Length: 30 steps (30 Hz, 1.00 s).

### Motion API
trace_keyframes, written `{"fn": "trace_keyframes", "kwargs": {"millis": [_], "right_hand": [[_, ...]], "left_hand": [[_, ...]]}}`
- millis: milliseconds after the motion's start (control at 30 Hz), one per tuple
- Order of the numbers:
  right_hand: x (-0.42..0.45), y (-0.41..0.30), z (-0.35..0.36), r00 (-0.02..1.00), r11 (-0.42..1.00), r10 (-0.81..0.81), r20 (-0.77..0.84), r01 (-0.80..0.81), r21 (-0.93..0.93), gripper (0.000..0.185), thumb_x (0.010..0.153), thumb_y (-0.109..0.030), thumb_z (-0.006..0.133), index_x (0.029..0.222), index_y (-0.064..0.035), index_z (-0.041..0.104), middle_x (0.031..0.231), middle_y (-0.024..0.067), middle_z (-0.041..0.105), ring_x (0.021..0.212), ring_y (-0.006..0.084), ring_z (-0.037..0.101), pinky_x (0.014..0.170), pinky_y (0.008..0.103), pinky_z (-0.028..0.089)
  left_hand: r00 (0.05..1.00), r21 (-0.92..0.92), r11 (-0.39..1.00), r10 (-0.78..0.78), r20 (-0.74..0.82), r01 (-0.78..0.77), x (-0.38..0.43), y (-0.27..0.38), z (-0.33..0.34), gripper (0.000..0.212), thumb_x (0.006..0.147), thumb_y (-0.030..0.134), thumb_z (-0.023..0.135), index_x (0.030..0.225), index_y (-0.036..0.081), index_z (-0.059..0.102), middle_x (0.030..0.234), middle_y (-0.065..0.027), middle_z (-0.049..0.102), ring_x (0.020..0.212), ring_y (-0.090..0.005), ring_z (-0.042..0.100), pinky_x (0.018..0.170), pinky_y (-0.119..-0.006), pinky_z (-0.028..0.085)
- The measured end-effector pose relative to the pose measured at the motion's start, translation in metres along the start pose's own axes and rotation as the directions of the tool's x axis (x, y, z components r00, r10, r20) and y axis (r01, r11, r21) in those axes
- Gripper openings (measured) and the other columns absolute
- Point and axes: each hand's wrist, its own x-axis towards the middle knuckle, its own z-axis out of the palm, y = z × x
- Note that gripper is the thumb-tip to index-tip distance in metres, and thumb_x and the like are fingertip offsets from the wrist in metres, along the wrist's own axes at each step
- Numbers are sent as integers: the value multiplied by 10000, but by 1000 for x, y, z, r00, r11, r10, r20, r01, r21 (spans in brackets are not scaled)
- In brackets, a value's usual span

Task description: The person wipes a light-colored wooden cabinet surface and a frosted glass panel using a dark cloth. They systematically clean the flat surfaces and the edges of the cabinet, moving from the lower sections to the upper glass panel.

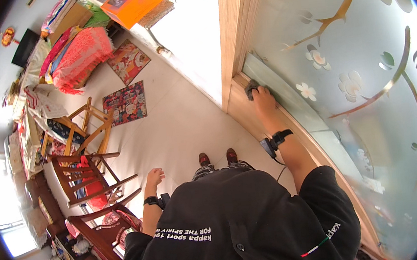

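My right hand (264, 100) presses a dark grey cloth (251, 89) against the corner where the wooden door frame (243, 103) meets a frosted glass panel (317, 80). Branches and blossoms decorate the glass. The fingers are bent over the cloth and hide part of it. On the other side of my body, my left hand (155, 176) hangs beside me with loosely curled fingers and nothing in it. Both wrists carry a black strapped device, the right one (271, 145) with a cable hanging near it.
Dark wooden chairs (78, 181) and a lighter folding wooden frame (89, 121) stand to my left. Two patterned mats (125, 104) lie on the pale tiled floor (177, 122). Farther off are a red fringed cover (80, 56) and an orange box (138, 8).
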Motion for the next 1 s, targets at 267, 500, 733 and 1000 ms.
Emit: {"fn": "trace_keyframes", "kwargs": {"millis": [267,500,733,1000], "right_hand": [[-106,44,-19,957,954,283,-64,-288,-80,177,762,-101,516,926,-102,584,933,79,518,920,272,518,727,400,463],[-196,83,-48,845,831,532,-49,-533,-161,227,759,-71,496,963,-82,596,975,129,543,936,325,516,768,418,449],[-180,58,-38,738,693,653,-172,-673,-257,123,736,-87,529,856,-81,554,966,117,523,965,332,487,726,472,449],[-56,-15,9,910,902,397,-117,-411,-135,163,738,-123,512,881,-89,582,918,76,513,929,267,504,670,419,457]], "left_hand": [[987,167,982,61,150,-86,30,62,5,317,843,293,478,1076,86,538,973,-56,616,772,-125,599,670,-287,422],[978,253,963,43,206,-95,51,76,-5,306,847,293,476,1074,97,538,984,-57,613,782,-136,598,689,-305,418],[979,267,961,10,205,-66,71,66,-32,305,851,301,485,1068,93,538,972,-60,611,780,-153,598,668,-320,423],[977,254,962,43,208,-97,60,67,-31,296,849,293,486,1064,98,542,973,-61,611,773,-148,599,680,-313,431]]}}
